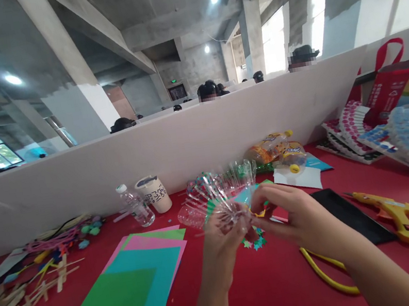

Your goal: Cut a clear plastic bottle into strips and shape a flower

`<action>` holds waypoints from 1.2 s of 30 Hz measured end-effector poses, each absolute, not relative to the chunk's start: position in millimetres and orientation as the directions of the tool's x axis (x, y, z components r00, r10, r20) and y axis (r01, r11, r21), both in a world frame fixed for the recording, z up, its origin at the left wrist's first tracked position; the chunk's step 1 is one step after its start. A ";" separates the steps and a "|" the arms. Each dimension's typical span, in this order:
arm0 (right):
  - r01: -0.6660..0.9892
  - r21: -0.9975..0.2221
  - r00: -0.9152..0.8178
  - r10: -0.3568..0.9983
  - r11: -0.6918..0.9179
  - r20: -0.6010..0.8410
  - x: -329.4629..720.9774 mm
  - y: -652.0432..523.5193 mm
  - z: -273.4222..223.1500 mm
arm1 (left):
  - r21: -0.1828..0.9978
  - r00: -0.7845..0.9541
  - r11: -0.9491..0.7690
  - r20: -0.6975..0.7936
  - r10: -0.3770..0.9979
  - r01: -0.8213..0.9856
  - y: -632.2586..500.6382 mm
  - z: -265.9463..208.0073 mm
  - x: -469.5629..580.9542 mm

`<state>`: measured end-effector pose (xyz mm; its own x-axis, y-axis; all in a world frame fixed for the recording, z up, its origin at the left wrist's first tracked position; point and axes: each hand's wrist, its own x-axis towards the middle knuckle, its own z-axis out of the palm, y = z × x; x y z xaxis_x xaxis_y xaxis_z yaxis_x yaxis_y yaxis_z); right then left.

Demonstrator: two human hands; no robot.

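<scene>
Above the red table, my left hand (pixel 224 251) is closed around a clear plastic bottle piece (pixel 218 198) cut into long strips that fan upward and outward. My right hand (pixel 288 212) is right beside it, its thumb and fingers pinched near the base of the strips. A bit of yellow shows by those fingertips, too small to name. Below and behind the hands lie small green and teal star sequins (pixel 256 242). Another clear strip-cut piece (pixel 245 172) stands behind.
Coloured paper sheets (pixel 133 290) lie left, with a water bottle (pixel 137 206) and white cup (pixel 154 195) behind. Craft sticks (pixel 42 287) are far left. On the right are a yellow glue gun (pixel 391 213), black sheet (pixel 350 215) and yellow loop (pixel 326 273). A white partition (pixel 186 140) stands behind.
</scene>
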<state>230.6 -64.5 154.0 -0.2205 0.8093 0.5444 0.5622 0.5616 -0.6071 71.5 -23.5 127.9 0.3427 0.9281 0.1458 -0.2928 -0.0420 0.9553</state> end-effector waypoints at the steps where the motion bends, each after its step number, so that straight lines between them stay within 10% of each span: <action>1: 0.560 -0.605 -0.217 0.805 0.566 0.552 230.4 -65.4 155.0 | 0.953 0.364 -0.029 0.142 0.920 -0.301 -23.6 128.9 71.1; 10: 0.525 -0.666 0.087 0.745 0.530 0.661 241.6 -79.2 163.7 | 0.959 0.620 0.173 0.003 0.785 -0.224 -18.7 126.7 64.6; 36: 0.502 -0.660 0.094 0.724 0.559 0.684 243.7 -81.3 162.6 | 0.943 0.625 0.265 -0.086 0.776 -0.199 -22.3 126.0 69.9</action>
